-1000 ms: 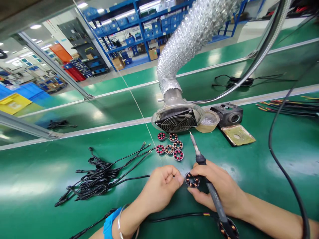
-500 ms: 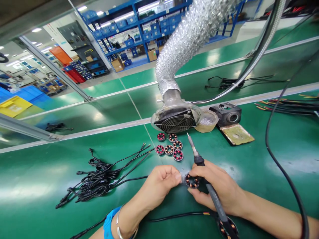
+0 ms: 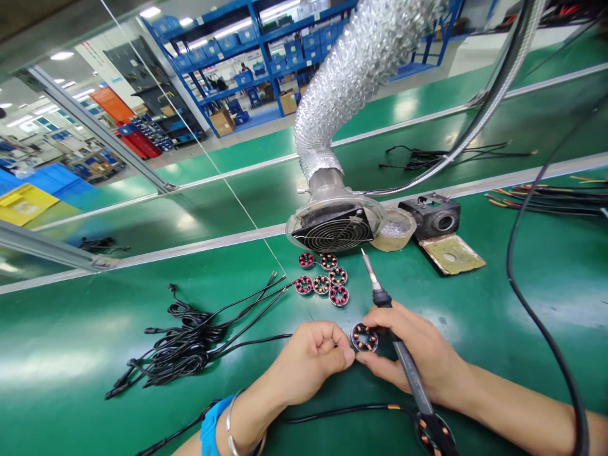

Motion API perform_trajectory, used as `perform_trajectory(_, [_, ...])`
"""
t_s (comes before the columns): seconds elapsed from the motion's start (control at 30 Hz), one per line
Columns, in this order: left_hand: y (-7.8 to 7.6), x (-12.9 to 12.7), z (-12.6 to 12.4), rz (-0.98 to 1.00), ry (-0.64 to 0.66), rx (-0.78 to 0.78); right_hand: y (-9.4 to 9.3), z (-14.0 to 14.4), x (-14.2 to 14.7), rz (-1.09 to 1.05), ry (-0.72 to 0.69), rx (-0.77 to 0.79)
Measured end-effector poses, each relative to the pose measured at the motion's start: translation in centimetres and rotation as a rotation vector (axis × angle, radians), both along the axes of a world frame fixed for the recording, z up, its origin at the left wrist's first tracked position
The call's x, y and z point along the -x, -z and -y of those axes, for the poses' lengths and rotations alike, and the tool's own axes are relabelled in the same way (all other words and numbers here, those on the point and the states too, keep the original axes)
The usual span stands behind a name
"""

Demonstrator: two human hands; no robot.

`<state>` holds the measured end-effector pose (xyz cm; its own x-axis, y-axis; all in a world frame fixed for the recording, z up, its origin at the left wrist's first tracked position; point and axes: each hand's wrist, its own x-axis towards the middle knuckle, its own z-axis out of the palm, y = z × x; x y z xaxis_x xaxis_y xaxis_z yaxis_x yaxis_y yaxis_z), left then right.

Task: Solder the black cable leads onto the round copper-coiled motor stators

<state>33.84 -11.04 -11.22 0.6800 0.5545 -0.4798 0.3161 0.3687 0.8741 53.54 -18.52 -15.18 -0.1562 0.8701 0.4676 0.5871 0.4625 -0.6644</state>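
Observation:
My left hand (image 3: 308,362) is curled into a loose fist, its thumb and forefinger pinching the left edge of a small round stator with copper coils (image 3: 364,337). My right hand (image 3: 413,351) holds the same stator from the right and also grips a soldering iron (image 3: 403,361), whose tip (image 3: 365,256) points up and away. Several more stators (image 3: 323,280) lie in a cluster just beyond my hands. Another stator (image 3: 432,434) with a black cable lies under my right forearm.
A fume extractor fan (image 3: 335,229) on a silver flexible duct (image 3: 354,76) stands behind the cluster. A solder iron stand (image 3: 432,215) with a yellow sponge (image 3: 451,254) sits to its right. A tangle of black cables (image 3: 185,339) lies at left. Coloured wires (image 3: 551,199) lie far right.
My hands and the stator have shifted slightly; the left thumb now presses against the stator's edge. The soldering iron tip stays raised.

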Motion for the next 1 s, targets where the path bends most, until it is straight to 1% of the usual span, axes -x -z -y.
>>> perform_trajectory(0.07, [-0.1,0.2,-0.3,-0.014,-0.01,-0.013,0.0,0.0,0.1,0.003,0.003,0.009])
perform_trajectory(0.1, [-0.1,0.4,-0.4,-0.037,-0.006,-0.045,0.1,0.0,0.1,0.009,0.007,0.017])
perform_trajectory(0.23, [0.1,1.0,-0.3,-0.184,0.063,-0.26,0.0,0.1,0.3,0.053,0.01,0.087])
perform_trajectory(0.33, [0.5,1.0,0.0,-0.261,0.097,-0.328,-0.3,0.2,0.4,0.084,0.002,0.123])
perform_trajectory(0.43, [1.0,0.8,0.3,-0.27,0.105,-0.293,-0.8,0.2,0.3,0.095,-0.02,0.125])
perform_trajectory(0.5, [1.1,0.6,0.5,-0.234,0.107,-0.226,-0.9,0.1,0.4,0.083,-0.048,0.11])
perform_trajectory(0.6, [0.7,0.4,0.5,-0.152,0.113,-0.079,-0.9,0.0,0.6,0.067,-0.051,0.083])
perform_trajectory(0.67, [0.3,0.5,0.3,-0.139,0.116,-0.03,-0.8,-0.1,0.7,0.066,-0.032,0.076])
perform_trajectory(0.73, [0.0,0.7,-0.2,-0.177,0.129,-0.064,-0.8,-0.1,0.8,0.065,-0.023,0.082])
perform_trajectory(0.8, [-0.1,0.9,-0.7,-0.209,0.136,-0.138,-0.8,0.0,0.8,0.063,-0.027,0.092])
perform_trajectory(0.9, [-0.1,0.6,-1.1,-0.207,0.097,-0.219,-0.8,0.1,0.7,0.056,-0.034,0.092])
perform_trajectory(1.0, [0.0,-0.1,-1.0,-0.175,0.058,-0.197,-0.7,0.2,0.7,0.053,-0.033,0.092])
